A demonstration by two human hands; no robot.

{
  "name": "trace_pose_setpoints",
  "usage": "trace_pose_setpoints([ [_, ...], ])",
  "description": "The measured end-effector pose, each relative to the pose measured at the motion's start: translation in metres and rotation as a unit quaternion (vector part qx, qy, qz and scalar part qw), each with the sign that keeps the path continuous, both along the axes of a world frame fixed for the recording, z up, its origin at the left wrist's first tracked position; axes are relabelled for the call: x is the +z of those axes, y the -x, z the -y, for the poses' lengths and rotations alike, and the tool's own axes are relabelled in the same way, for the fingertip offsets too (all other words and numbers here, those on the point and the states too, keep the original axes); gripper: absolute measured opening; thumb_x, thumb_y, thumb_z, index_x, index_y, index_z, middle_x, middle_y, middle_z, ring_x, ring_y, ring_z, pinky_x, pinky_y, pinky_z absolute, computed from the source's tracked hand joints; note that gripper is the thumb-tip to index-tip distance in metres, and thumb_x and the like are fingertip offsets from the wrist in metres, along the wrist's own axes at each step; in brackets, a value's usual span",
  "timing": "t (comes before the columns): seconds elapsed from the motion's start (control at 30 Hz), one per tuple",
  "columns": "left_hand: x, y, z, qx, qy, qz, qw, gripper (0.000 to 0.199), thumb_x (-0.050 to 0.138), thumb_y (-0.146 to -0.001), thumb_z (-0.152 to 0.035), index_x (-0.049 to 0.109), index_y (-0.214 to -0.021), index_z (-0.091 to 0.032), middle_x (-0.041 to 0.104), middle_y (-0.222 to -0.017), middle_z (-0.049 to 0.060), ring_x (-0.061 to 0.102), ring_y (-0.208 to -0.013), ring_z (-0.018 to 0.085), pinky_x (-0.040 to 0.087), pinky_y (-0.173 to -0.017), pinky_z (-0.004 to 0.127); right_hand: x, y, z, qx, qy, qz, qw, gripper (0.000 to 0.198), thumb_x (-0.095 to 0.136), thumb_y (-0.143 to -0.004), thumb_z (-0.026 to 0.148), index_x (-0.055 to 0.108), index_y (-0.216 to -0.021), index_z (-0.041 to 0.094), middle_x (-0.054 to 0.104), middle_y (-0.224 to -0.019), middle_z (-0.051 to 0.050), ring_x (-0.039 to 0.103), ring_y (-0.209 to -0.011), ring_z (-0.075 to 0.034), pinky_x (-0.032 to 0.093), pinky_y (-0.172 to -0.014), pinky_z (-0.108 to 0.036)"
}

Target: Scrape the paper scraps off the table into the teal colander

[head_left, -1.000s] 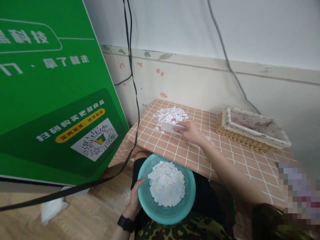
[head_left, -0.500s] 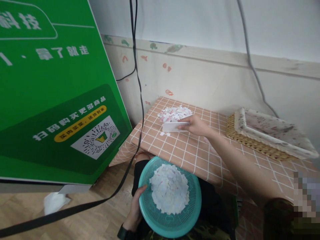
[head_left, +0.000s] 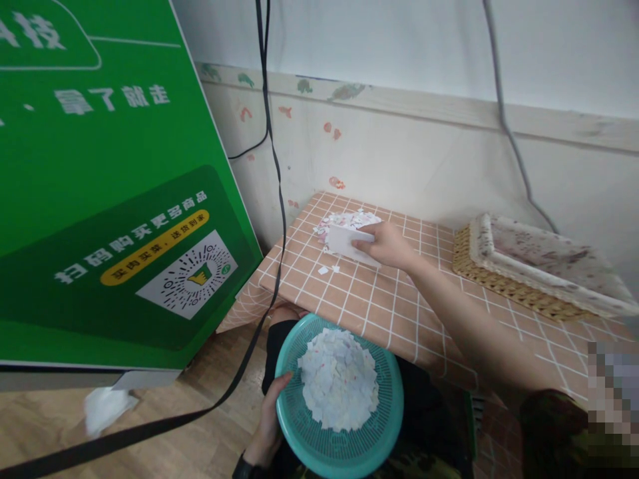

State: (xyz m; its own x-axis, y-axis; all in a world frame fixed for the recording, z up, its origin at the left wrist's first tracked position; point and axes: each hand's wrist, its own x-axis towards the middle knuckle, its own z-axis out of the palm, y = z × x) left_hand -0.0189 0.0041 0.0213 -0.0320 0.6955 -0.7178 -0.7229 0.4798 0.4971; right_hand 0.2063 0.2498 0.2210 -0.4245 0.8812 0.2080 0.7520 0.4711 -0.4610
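Note:
My left hand (head_left: 272, 409) grips the rim of a round teal plastic basket (head_left: 392, 399) that rests on my lap below the table edge. Inside it lies a heap of small white paper scraps (head_left: 339, 379). Over the table, my right hand (head_left: 382, 245) pinches a flat white card (head_left: 347, 243) between thumb and fingers. Its face is tilted toward me. Right behind the card sits a second pile of paper scraps (head_left: 352, 218), white with some pink, partly hidden by it. A few loose scraps (head_left: 324, 270) lie on the cloth in front of the card.
A checked brown cloth covers the table (head_left: 309, 286). A cloth-lined wicker basket (head_left: 534, 293) stands at the right by the wall. A black strap (head_left: 280, 199) hangs across the view. On the left rises a green panel (head_left: 120, 173); white paper (head_left: 107, 409) lies on the floor.
The card in my right hand has tipped and lifted slightly toward the pile, showing more of its face. My left hand and the teal basket stay about where they were.

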Motion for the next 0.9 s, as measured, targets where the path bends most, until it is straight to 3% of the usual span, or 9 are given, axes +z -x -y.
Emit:
trace_pose_setpoints([
  [0.23,-0.002,0.001,0.0,0.003,0.012,0.01,1.0,0.023,0.068,-0.066,-0.027,0.072,-0.082,-0.01,0.075,-0.077,0.008,0.068,-0.072,0.026,0.051,-0.074,0.038,0.006,-0.011,0.007,-0.027,-0.023,0.008,0.999,0.019,0.054,-0.075,0.028,0.065,-0.068,0.015,0.054,-0.055,-0.001,0.045,-0.051,-0.012,0.028,-0.051,-0.028],
  [0.6,0.006,-0.001,-0.001,0.0,0.015,0.006,1.0,0.021,0.07,-0.063,-0.026,0.072,-0.078,-0.012,0.075,-0.073,0.008,0.068,-0.078,0.03,0.052,-0.075,0.042,-0.006,-0.004,0.008,-0.043,-0.042,0.011,0.998,0.021,0.053,-0.075,0.028,0.054,-0.057,0.018,0.05,-0.053,0.0,0.044,-0.052,-0.012,0.027,-0.051,-0.027],
  [0.9,0.008,-0.002,-0.002,0.0,0.021,0.021,1.0,0.023,0.069,-0.063,-0.027,0.072,-0.08,-0.012,0.075,-0.075,0.009,0.068,-0.081,0.031,0.052,-0.074,0.042,-0.007,-0.005,0.01,-0.043,-0.058,0.035,0.997,0.019,0.052,-0.076,0.027,0.057,-0.06,0.018,0.053,-0.054,0.0,0.046,-0.052,-0.013,0.027,-0.051,-0.026],
])
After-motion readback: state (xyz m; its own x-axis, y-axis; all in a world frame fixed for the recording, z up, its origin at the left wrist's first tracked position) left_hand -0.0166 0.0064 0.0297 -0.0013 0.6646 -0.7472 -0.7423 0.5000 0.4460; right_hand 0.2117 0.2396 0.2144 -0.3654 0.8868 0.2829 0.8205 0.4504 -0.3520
